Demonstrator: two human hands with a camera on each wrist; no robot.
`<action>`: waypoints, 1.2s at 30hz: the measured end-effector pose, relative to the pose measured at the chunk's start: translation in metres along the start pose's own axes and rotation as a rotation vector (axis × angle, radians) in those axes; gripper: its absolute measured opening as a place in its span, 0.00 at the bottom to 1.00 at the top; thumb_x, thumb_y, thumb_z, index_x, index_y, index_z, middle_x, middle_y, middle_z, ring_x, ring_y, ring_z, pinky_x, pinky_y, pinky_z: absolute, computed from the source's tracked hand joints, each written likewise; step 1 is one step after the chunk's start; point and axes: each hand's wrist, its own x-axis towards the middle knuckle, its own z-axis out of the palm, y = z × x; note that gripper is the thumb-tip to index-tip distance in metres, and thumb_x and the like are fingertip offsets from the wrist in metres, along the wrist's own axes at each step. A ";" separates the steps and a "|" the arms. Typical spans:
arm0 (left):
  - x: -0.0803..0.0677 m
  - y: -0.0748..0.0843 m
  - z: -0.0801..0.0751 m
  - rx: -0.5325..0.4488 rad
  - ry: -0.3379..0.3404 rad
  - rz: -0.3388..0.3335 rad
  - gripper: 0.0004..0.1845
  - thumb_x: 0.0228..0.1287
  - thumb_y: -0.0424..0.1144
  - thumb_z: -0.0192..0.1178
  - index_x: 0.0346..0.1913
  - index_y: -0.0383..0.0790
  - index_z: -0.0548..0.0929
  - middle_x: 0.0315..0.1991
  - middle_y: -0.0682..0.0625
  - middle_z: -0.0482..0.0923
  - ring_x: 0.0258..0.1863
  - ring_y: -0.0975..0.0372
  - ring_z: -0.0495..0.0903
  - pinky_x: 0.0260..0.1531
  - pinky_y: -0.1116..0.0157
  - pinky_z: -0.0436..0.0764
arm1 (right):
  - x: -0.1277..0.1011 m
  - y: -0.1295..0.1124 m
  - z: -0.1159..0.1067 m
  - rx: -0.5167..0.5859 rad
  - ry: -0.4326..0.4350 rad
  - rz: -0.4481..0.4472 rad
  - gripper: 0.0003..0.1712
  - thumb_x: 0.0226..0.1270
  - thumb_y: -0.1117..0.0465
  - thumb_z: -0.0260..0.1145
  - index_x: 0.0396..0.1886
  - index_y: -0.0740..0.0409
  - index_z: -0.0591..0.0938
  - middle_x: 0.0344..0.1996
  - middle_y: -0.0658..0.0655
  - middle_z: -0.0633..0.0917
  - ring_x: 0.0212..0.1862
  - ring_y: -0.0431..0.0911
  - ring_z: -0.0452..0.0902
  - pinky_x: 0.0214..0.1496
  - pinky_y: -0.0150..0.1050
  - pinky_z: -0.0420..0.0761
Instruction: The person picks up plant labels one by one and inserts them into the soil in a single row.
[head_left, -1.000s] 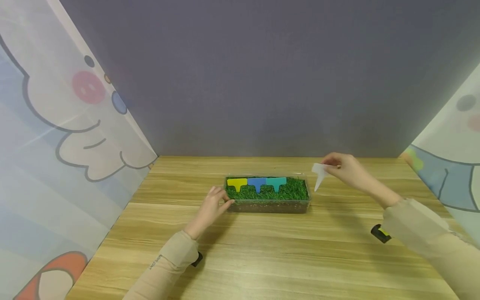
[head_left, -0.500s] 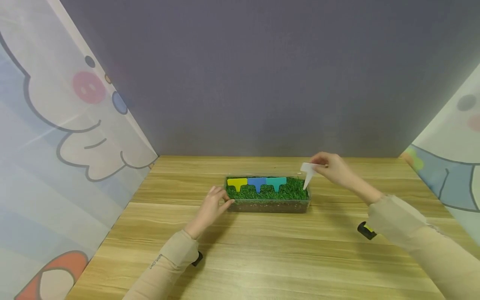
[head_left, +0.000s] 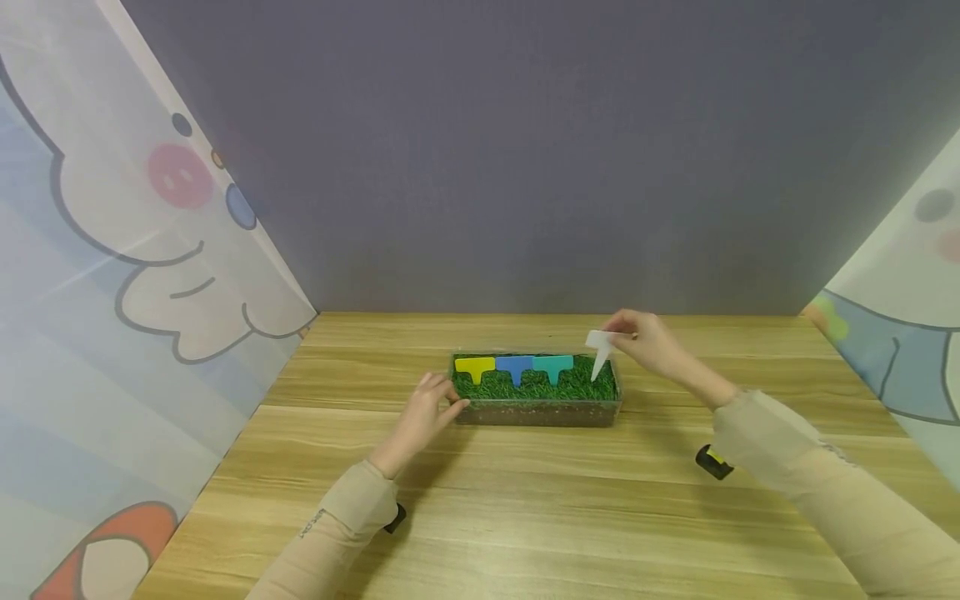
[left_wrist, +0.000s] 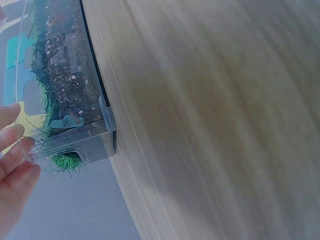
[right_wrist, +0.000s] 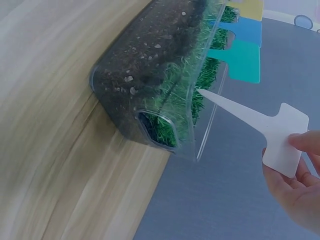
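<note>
A clear plastic planter box (head_left: 536, 414) with dark soil and green grass (head_left: 577, 383) sits on the wooden table. Three T-shaped plant labels stand in the grass: yellow (head_left: 474, 365), blue (head_left: 514, 364) and teal (head_left: 553, 364). My left hand (head_left: 422, 412) holds the box's left end, fingers and thumb around the rim in the left wrist view. Between thumb and fingers of my right hand (head_left: 648, 343) is a white plant label (right_wrist: 283, 145), pointed stem down. Its tip overlaps the grass right of the teal label in the head view; the right wrist view shows it near the rim.
The wooden table (head_left: 525, 508) reaches back to a grey panel (head_left: 525, 167). Cartoon-printed sheets flank it at left (head_left: 82, 333) and right (head_left: 918, 275). A dark wrist device (head_left: 714, 462) hangs under the right sleeve.
My right hand has moved left with the white plant label, from beside the box to over the grass at its right end. The left hand stays at the box's left end.
</note>
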 end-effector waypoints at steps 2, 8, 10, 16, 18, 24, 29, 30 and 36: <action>0.000 0.000 0.000 0.003 -0.001 -0.004 0.09 0.47 0.35 0.67 0.22 0.38 0.75 0.27 0.51 0.75 0.33 0.60 0.70 0.37 0.64 0.76 | 0.001 0.001 0.002 0.004 0.005 -0.005 0.08 0.57 0.75 0.56 0.38 0.71 0.76 0.36 0.68 0.80 0.40 0.59 0.76 0.35 0.39 0.78; 0.000 -0.001 0.000 0.008 -0.006 -0.013 0.09 0.47 0.35 0.66 0.22 0.38 0.75 0.28 0.51 0.75 0.34 0.59 0.71 0.39 0.64 0.76 | 0.002 0.003 0.009 -0.014 0.015 -0.015 0.08 0.56 0.75 0.57 0.37 0.71 0.77 0.35 0.67 0.80 0.39 0.58 0.76 0.38 0.44 0.79; 0.000 0.000 0.000 0.009 -0.006 -0.013 0.09 0.47 0.35 0.67 0.22 0.38 0.75 0.28 0.51 0.75 0.34 0.59 0.71 0.39 0.64 0.76 | 0.002 0.005 0.012 -0.012 0.016 -0.011 0.08 0.56 0.75 0.57 0.37 0.71 0.77 0.35 0.68 0.80 0.39 0.58 0.76 0.36 0.42 0.80; 0.000 0.000 0.000 0.008 -0.009 -0.017 0.09 0.47 0.35 0.66 0.22 0.38 0.75 0.28 0.50 0.75 0.34 0.59 0.71 0.40 0.64 0.76 | 0.002 0.009 0.018 0.014 0.001 0.004 0.08 0.56 0.76 0.56 0.37 0.72 0.77 0.35 0.69 0.80 0.39 0.58 0.76 0.35 0.41 0.80; 0.000 0.000 0.000 0.005 -0.008 -0.019 0.09 0.47 0.35 0.66 0.22 0.38 0.75 0.28 0.50 0.75 0.34 0.59 0.71 0.40 0.64 0.76 | 0.002 0.010 0.019 0.015 -0.007 0.016 0.08 0.57 0.76 0.56 0.37 0.72 0.77 0.36 0.68 0.80 0.40 0.58 0.76 0.35 0.41 0.79; 0.000 0.001 0.000 0.005 -0.013 -0.033 0.09 0.47 0.35 0.66 0.22 0.38 0.76 0.28 0.50 0.76 0.35 0.59 0.71 0.40 0.64 0.76 | 0.000 0.012 0.023 0.006 -0.023 0.038 0.08 0.56 0.76 0.56 0.37 0.71 0.77 0.36 0.68 0.80 0.40 0.58 0.76 0.32 0.37 0.77; 0.000 0.002 0.000 0.005 -0.019 -0.045 0.09 0.48 0.36 0.66 0.22 0.38 0.76 0.29 0.50 0.76 0.35 0.59 0.71 0.40 0.64 0.76 | -0.001 0.015 0.026 0.009 -0.021 0.007 0.08 0.55 0.77 0.57 0.36 0.71 0.78 0.35 0.68 0.80 0.39 0.58 0.76 0.32 0.39 0.79; 0.000 0.002 -0.001 0.004 -0.018 -0.046 0.09 0.48 0.36 0.66 0.22 0.38 0.76 0.29 0.50 0.76 0.35 0.59 0.71 0.40 0.64 0.76 | -0.001 0.016 0.027 0.008 -0.020 0.000 0.08 0.55 0.77 0.57 0.35 0.71 0.78 0.34 0.68 0.80 0.39 0.58 0.76 0.34 0.40 0.79; 0.000 0.001 0.000 0.004 -0.013 -0.031 0.09 0.47 0.35 0.66 0.22 0.38 0.76 0.28 0.50 0.75 0.35 0.59 0.71 0.41 0.64 0.76 | -0.003 0.018 0.031 -0.004 -0.015 -0.013 0.08 0.54 0.77 0.57 0.35 0.71 0.78 0.34 0.67 0.80 0.38 0.57 0.76 0.33 0.39 0.79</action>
